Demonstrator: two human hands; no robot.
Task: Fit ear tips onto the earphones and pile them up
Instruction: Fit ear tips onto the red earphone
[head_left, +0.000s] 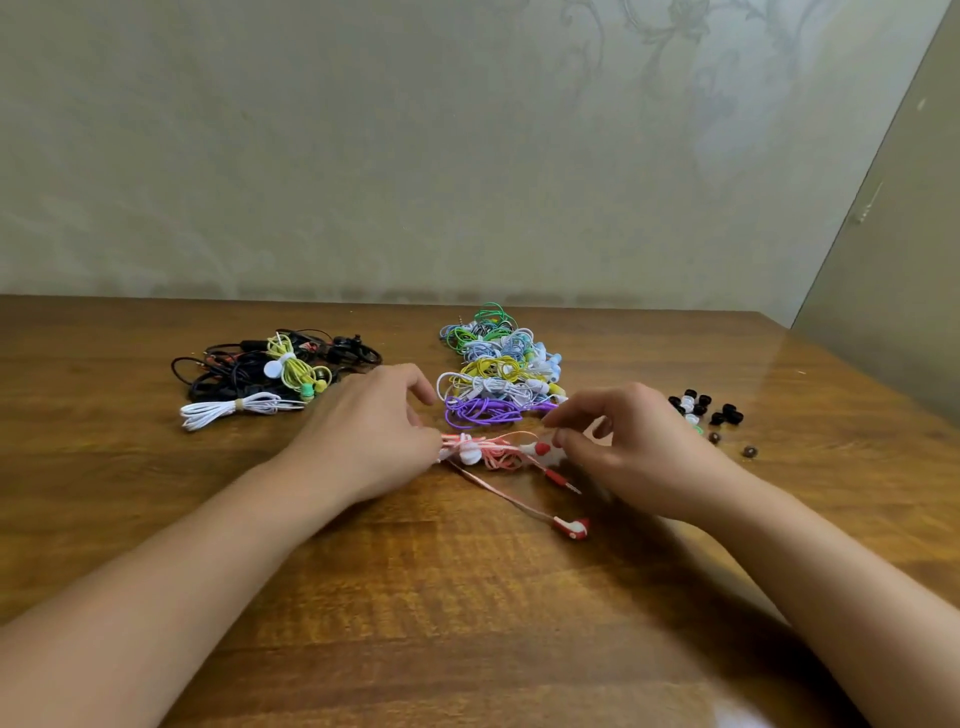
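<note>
A pink-and-red earphone bundle lies on the wooden table between my hands. My left hand grips its coiled left end. My right hand pinches the red-and-white earbud at the bundle's right end. The second earbud trails loose on its cable toward me, and the red jack plug lies beside it. Loose black and white ear tips are scattered to the right of my right hand.
A heap of coloured earphone bundles sits behind my hands. Further left lies a pile of black, yellow and white earphones. Two small dark tips lie apart at the right. A wall runs behind the table's far edge.
</note>
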